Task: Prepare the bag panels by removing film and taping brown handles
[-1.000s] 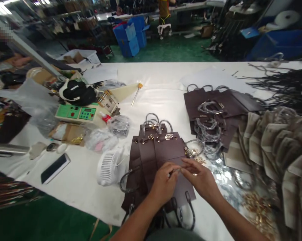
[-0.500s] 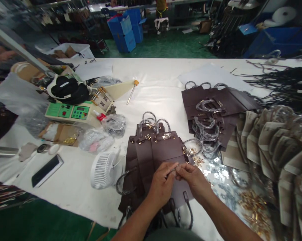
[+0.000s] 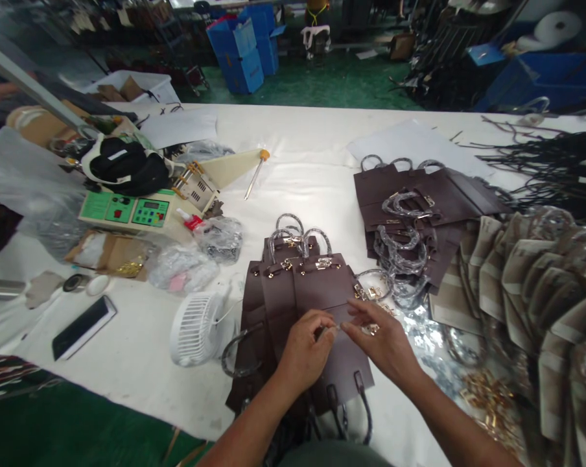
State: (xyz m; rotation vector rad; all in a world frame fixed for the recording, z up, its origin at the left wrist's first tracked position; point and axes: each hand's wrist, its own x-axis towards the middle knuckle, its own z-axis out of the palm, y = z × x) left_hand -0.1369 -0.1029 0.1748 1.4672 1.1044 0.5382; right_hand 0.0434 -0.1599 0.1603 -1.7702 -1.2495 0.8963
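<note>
Both my hands meet over a stack of dark brown leather bag panels [image 3: 317, 292] with wrapped handles and gold clasps. My left hand [image 3: 305, 353] is closed in a pinch on a small thin metal piece [image 3: 328, 331]. My right hand [image 3: 378, 340] touches the other end of that piece with its fingertips, a ring on one finger, and its other fingers are partly spread. A loose gold clasp with a wrapped handle [image 3: 371, 288] lies just right of the stack.
A second pile of brown panels [image 3: 419, 207] and striped fabric pieces [image 3: 531, 279] lie to the right, gold fittings [image 3: 492, 399] at the near right. A white fan [image 3: 196, 327], a phone [image 3: 83, 327], a green control box [image 3: 128, 211] and plastic bags [image 3: 183, 269] sit to the left.
The view has shifted a little. My hands stay together over the brown panels; the right fingers have spread slightly while both keep the small metal piece between them.
</note>
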